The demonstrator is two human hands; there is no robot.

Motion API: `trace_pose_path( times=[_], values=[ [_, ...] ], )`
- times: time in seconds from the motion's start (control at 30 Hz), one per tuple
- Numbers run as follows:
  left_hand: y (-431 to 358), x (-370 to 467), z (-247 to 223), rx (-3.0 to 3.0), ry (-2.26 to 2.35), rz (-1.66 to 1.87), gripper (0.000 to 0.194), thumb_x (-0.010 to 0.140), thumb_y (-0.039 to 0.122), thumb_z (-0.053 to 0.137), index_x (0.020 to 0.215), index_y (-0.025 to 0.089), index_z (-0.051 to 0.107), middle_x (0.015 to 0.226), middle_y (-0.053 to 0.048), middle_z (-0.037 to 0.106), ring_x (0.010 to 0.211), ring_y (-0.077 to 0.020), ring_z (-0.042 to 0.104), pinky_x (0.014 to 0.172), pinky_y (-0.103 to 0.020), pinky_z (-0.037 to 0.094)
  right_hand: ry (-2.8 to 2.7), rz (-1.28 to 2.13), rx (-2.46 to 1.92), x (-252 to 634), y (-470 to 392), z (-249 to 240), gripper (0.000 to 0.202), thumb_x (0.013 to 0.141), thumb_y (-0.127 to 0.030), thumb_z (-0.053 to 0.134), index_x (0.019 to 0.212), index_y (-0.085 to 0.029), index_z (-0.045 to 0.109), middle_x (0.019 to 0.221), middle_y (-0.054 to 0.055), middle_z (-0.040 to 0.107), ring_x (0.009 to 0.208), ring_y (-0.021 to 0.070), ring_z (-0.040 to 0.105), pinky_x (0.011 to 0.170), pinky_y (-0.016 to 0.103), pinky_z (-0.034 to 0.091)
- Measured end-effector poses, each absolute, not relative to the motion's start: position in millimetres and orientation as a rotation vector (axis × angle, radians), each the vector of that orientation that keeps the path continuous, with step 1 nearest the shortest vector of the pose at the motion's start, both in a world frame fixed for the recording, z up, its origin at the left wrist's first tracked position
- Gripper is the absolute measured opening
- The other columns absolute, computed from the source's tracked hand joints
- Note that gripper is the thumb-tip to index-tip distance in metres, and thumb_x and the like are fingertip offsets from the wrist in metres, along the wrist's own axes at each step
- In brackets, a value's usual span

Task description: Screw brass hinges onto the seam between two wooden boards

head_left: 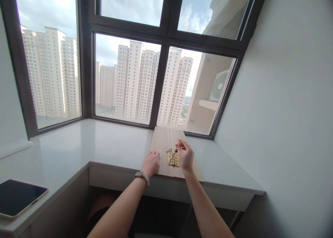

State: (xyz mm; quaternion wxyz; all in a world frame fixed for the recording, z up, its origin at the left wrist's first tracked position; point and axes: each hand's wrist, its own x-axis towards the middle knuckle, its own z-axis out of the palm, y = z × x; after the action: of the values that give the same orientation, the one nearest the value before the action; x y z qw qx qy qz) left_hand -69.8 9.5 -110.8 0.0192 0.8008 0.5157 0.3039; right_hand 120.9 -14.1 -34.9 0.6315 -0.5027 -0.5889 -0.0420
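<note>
Pale towers are standing outside a dark-framed window, which is filling the upper left and centre of the frame. A plain wall is rising along the right. A glossy white sill is running across the lower half. Two wooden boards are lying side by side on it, right of centre, a thin seam running between them. A dark-screened tablet is resting at the lower left.

The left hand is lying palm down across the left board's outer edge, just below centre, its fingers loosely laid side by side and slightly bent; the thumb's position cannot be told. The right hand is pinching the yellow-and-red handle of a screwdriver between thumb and fingers. Its shaft is slanting down to the left over the hinge; whether the tip is touching a screw is too small to tell. A watch is circling the left wrist. The brassy hinge is lying unfolded over the seam, between the hands. Small screws are lying just above it.
</note>
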Motion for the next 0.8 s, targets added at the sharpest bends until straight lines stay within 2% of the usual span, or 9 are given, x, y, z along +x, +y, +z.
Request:
trace_pose_path(
  times=[0.23, 0.57, 0.8],
  values=[
    [9.2, -69.5, -110.8, 2.484, 1.608, 0.944, 0.029, 0.105, 0.027, 0.038, 0.113, 0.018, 0.065, 0.121, -0.016, 0.065, 0.12, -0.0288, 0.054, 0.105, -0.042, 0.038, -1.345, 0.016, -1.085, 119.4, -15.0, -37.5, 0.033, 0.095, -0.041, 0.058, 0.122, -0.023, 0.064, 0.109, 0.011, 0.076, 0.095, 0.0245, 0.073, 0.088, 0.041, 0.059],
    [10.5, -69.1, -111.9, 2.498, 1.614, 0.963, 0.028, 0.106, 0.027, 0.038, 0.109, 0.019, 0.064, 0.118, -0.014, 0.066, 0.117, -0.0277, 0.055, 0.104, -0.04, 0.039, -1.309, -0.126, -1.115, 118.5, -16.6, -40.3, 0.037, 0.093, -0.05, 0.065, 0.117, -0.023, 0.067, 0.098, 0.009, 0.069, 0.08, 0.0229, 0.066, 0.075, 0.04, 0.06],
    [10.6, -69.9, -112.9, 2.487, 1.595, 0.985, 0.028, 0.106, 0.028, 0.038, 0.111, 0.019, 0.064, 0.119, -0.014, 0.066, 0.118, -0.0278, 0.055, 0.105, -0.04, 0.04, -1.381, -0.01, -1.062, 114.0, -21.4, -37.3, 0.032, 0.097, -0.041, 0.056, 0.122, -0.024, 0.066, 0.113, 0.01, 0.074, 0.092, 0.0238, 0.072, 0.086, 0.041, 0.061]
  ],
)
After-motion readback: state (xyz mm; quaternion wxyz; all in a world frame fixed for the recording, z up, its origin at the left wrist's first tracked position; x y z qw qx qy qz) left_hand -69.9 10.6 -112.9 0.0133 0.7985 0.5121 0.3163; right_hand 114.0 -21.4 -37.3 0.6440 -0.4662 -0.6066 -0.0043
